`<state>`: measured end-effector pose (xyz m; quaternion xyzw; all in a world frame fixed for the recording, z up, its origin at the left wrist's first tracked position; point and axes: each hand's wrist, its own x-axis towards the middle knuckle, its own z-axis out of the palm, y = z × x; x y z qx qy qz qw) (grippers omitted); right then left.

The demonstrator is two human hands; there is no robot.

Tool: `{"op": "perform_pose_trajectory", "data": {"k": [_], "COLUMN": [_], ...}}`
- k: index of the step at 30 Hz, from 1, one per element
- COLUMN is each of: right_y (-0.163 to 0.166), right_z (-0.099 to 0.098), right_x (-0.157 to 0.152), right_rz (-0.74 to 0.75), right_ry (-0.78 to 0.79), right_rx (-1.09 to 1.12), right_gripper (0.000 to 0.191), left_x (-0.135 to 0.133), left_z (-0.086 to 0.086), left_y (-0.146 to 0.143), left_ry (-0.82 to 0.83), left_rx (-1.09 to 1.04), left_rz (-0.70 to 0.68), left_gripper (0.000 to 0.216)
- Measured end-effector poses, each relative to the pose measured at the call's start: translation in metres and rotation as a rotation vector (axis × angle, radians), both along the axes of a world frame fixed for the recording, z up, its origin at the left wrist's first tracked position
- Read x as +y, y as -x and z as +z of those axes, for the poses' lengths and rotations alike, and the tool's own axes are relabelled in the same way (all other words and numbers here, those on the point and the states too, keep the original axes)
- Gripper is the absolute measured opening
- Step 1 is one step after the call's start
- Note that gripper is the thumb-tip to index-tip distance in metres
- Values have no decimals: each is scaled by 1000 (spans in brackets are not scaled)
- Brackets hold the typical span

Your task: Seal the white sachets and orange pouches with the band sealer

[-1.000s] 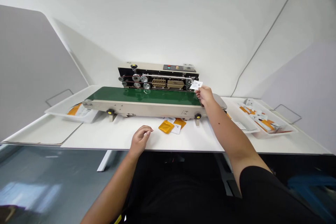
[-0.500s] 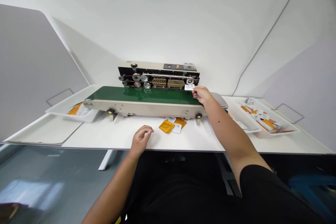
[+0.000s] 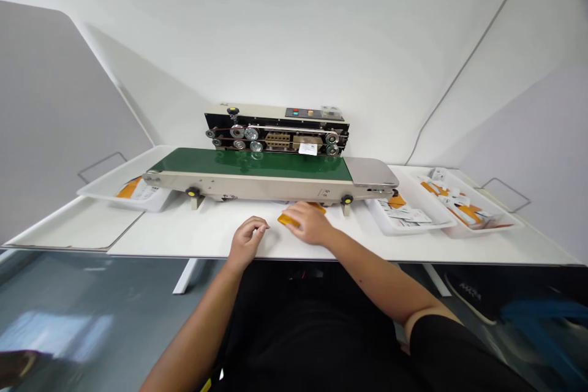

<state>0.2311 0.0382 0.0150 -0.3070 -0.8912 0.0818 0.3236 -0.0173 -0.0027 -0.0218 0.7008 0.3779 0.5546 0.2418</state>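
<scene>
My right hand (image 3: 310, 223) lies palm down over small orange packets (image 3: 288, 220) in front of the sealing machine, its fingers stretched across them. Most of the pile is hidden under the hand, with orange edges showing at either side. My left hand (image 3: 248, 242) rests near the table's front edge, left of the packets, fingers loosely curled with a gap to the thumb and nothing held. A white packet (image 3: 308, 149) sits upright in the band sealer (image 3: 278, 128), at the heating blocks above the green conveyor belt (image 3: 275, 165).
To the right stand white bins, a nearer one (image 3: 395, 226) and a farther one (image 3: 498, 226), with white and orange packets. Another bin (image 3: 158, 201) with packets stands under the belt's left end. A metal plate (image 3: 371, 170) extends the conveyor on the right.
My right hand has let go of the white packet and come down to the orange packets. The white packet has travelled left along the sealer. My left hand has barely moved.
</scene>
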Motion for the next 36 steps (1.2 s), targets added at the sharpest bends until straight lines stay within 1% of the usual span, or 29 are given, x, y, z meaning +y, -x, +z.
{"op": "perform_pose_trajectory", "data": {"k": [2,4,6,9,12,17,18,19,21,22,23,25,26,27,32,36], "right_y": [15,23,25,23,22,19,17,16,15,14,14,14,14,15,16,15], "right_z": [-25,-41,-50,-55,-56,-47,-44,-42,-38,-37,-36,-37,-38,-39,-43,-42], "right_x": [-9,-9,-4,1,0,-10,-13,-15,-19,-20,-21,-22,-22,-22,-19,-14], "right_rz": [-36,-107,-117,-82,-74,-113,-103,-78,18,73,120,172,167,141,-76,-132], "right_ry": [84,135,161,172,134,20,2,-15,-42,-48,-44,-6,22,50,155,241], "right_rx": [-115,-146,-137,-89,-24,182,226,264,316,333,346,359,360,359,369,419], "right_gripper": [60,67,64,48,33,31,32,32,33,33,32,31,30,29,26,22], "left_x": [0,1,2,4,4,3,3,3,3,4,4,3,3,2,0,0], "left_z": [0,0,0,1,2,3,3,3,2,2,1,0,-1,-1,2,4], "left_y": [0,1,1,0,-2,-6,-7,-9,-12,-14,-15,-16,-15,-14,-8,-8], "left_ry": [0,1,5,18,25,14,12,13,20,25,31,42,46,50,62,71], "left_rx": [14,30,51,90,122,154,168,189,247,279,308,342,344,338,276,238], "left_rz": [1,2,-2,-16,-23,6,12,13,-1,-14,-29,-48,-46,-36,39,44], "left_gripper": [20,20,19,19,18,13,16,25,44,46,41,18,10,10,20,26]}}
